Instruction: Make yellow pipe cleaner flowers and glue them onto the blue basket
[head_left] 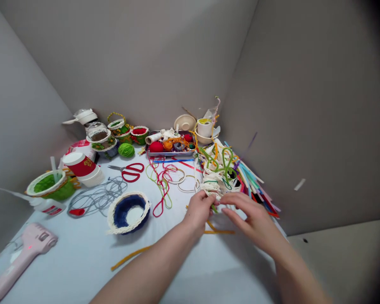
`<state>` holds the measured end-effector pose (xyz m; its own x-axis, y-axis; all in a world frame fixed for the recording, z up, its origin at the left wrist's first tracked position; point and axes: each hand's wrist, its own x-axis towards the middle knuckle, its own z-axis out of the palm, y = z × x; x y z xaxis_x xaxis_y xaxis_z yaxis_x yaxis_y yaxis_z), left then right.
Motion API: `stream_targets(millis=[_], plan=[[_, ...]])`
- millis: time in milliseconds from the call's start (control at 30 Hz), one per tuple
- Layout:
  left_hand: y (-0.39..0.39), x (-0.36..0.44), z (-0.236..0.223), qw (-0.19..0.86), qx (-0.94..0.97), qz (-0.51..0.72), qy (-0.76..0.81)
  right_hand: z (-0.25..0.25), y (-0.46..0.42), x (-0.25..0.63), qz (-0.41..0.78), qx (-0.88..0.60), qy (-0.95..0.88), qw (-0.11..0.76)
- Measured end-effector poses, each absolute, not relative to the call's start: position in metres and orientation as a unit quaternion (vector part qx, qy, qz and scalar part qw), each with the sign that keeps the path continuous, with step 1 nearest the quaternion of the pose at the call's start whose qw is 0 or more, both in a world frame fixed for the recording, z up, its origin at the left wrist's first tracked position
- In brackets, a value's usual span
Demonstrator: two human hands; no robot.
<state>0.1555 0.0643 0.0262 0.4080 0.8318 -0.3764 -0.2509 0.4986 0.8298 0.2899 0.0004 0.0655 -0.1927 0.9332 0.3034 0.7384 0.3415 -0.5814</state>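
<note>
Near the table's right side my left hand [200, 212] is closed, its thumb and fingers pinching a short green pipe cleaner [214, 208]. Most of that piece is hidden by the fingers. My right hand [251, 217] reaches in from the right, its thumb and forefinger stretched out and apart close to the left fingertips. Just beyond both hands lies a pile of cream lace trim [210, 183], with looped green pipe cleaners [228, 162] on top. Under and behind the hands, a mustard-yellow pipe cleaner [223, 232] rests on the white cloth.
A blue lace-rimmed bowl [129, 211] stands left of my arm. Red-handled scissors [131, 172], grey cord [98, 196] and a pink glue gun [31, 253] lie farther left. At the back is a metal tray [171, 153] of yarn; pipe cleaners [253, 177] line the right edge.
</note>
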Motion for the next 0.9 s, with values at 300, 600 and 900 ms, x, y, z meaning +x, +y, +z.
stream_targets(millis=[300,600,900], plan=[[0.072,0.138,0.024,0.674,0.487,0.325,0.45,0.067,0.054,0.285,0.066,-0.499,-0.834,0.226],[0.068,0.142,0.025,0.673,0.527,0.286,0.433,0.046,0.076,0.314,-0.1,-0.601,-0.783,0.127],[0.007,0.076,0.072,0.747,0.442,0.235,0.437,0.018,0.12,0.362,-0.153,-0.694,-0.68,0.183]])
